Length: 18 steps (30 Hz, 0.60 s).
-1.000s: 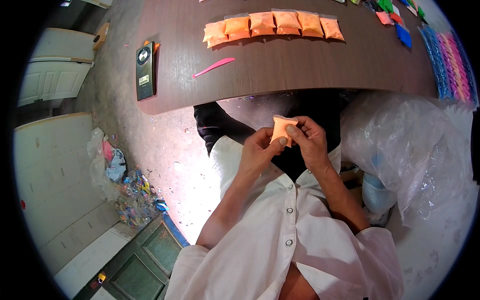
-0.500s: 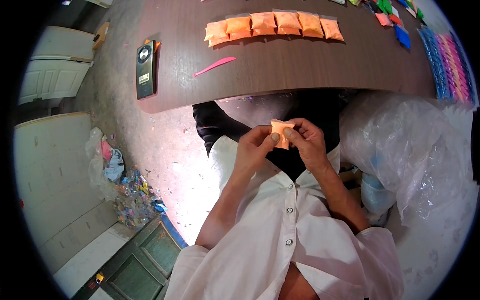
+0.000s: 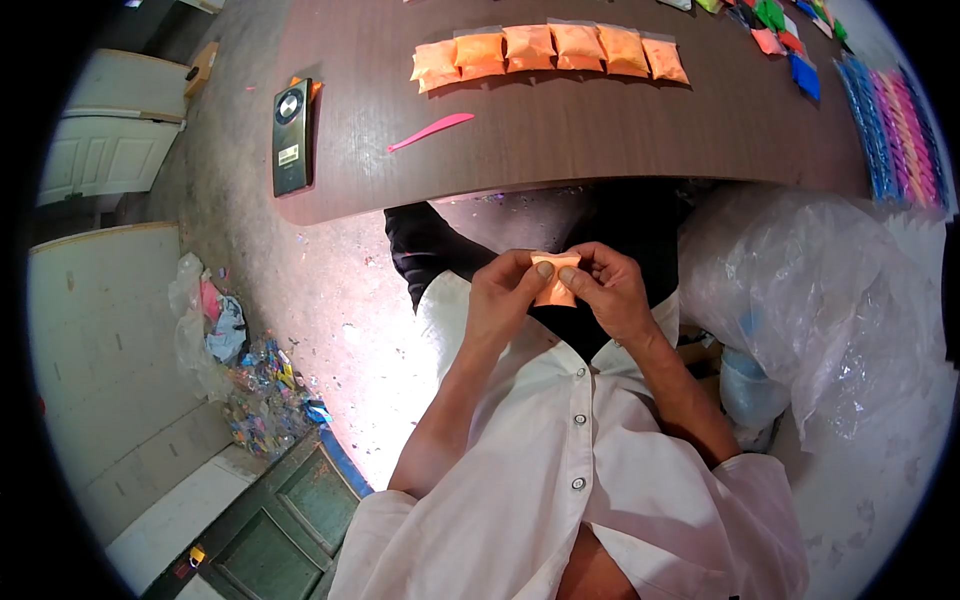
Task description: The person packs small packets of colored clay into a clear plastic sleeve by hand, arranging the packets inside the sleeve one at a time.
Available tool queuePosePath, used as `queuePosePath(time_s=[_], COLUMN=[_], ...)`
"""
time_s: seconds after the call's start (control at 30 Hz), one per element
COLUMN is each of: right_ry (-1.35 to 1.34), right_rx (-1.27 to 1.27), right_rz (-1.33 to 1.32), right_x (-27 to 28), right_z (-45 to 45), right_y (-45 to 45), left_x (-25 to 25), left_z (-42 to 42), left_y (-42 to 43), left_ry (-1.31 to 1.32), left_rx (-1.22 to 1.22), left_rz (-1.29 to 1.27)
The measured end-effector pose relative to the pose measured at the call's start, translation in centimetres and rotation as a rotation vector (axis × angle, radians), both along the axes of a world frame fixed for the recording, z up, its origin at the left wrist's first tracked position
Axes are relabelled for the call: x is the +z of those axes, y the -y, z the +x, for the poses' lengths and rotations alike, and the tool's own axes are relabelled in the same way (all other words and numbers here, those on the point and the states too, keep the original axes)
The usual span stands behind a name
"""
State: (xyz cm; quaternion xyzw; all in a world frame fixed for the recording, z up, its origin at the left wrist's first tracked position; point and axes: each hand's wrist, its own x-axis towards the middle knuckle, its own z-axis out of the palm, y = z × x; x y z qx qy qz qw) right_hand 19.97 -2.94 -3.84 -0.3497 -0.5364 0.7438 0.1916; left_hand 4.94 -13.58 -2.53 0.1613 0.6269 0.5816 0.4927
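Between both hands, above my lap, is a small orange packet (image 3: pixel 556 290). My left hand (image 3: pixel 503 292) grips its left side, thumb on the front face. On the other side my right hand (image 3: pixel 612 290) pinches it the same way, its thumb close to the left one. The fingers behind the packet are mostly hidden. On the table beyond lies a row of several similar orange packets (image 3: pixel 528 48) with clear top edges. A pink plastic knife (image 3: pixel 431 131) rests between that row and the table's near edge.
A dark phone (image 3: pixel 291 140) lies at the left end of the brown table (image 3: pixel 620 140). Small coloured packets (image 3: pixel 803 75) and bundled blue and pink strips (image 3: pixel 893 135) are at the right. A big clear plastic bag (image 3: pixel 830 300) stands beside my right arm; litter (image 3: pixel 270 400) covers the floor at left.
Both hands have shifted slightly down and to the left with the packet. My right thumb has moved a little on its face. The things on the table look unmoved.
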Motion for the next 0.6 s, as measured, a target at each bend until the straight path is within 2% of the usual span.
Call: queuePosePath(time_s=[0.13, 0.33, 0.4, 0.6], right_ry=[0.010, -0.030, -0.016, -0.009], right_rx=[0.016, -0.074, -0.049, -0.024], right_rz=[0.013, -0.101, 0.001, 0.097], right_x=[0.3, -0.3, -0.6, -0.9], right_z=[-0.1, -0.1, 0.0, 0.2], right_y=[0.1, 0.3, 0.2, 0.2], left_x=[-0.6, 0.0, 0.3, -0.7], left_z=[-0.3, -0.2, 0.2, -0.1], left_y=[0.2, -0.1, -0.4, 0.0], left_ry=[-0.037, -0.021, -0.040, -0.035], left_rx=[-0.022, -0.036, 0.037, -0.036], left_rz=[-0.015, 0.010, -0.006, -0.004])
